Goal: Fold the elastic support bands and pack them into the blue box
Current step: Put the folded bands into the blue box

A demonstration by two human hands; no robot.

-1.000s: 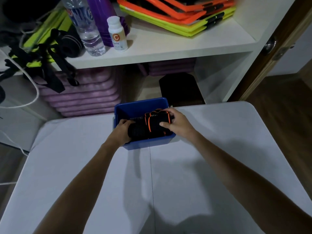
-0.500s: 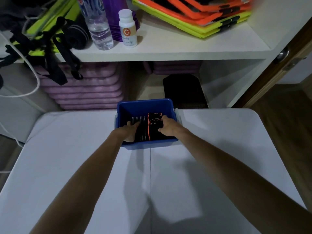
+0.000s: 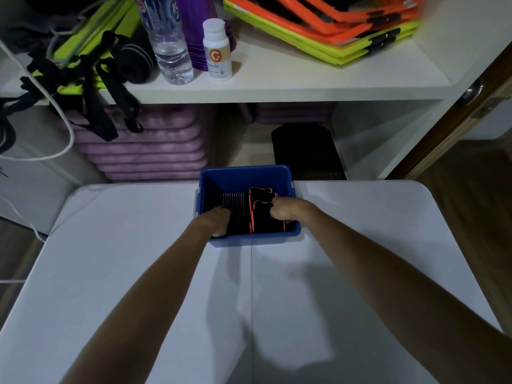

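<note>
White tabletop [image 3: 110, 273] lies under my forearms, with the blue box [image 3: 243, 176] at its far edge. Both my hands are down inside it on the folded black elastic support bands [image 3: 261, 217], one edged in orange. My left hand [image 3: 216, 221] curls over the ribbed band; my right hand [image 3: 285, 210] has its fingers bent onto the orange-trimmed one. Beyond, a white shelf [image 3: 277, 84] carries a water bottle [image 3: 169, 42], a white pill bottle [image 3: 217, 49] marked with an orange "C", and orange and yellow frames [image 3: 332, 29]. Purple mats [image 3: 144, 151] are stacked below.

Box [image 3: 243, 177] is smooth blue plastic; bands [image 3: 257, 217] are ribbed black cloth; table [image 3: 110, 259] is matt white.
</note>
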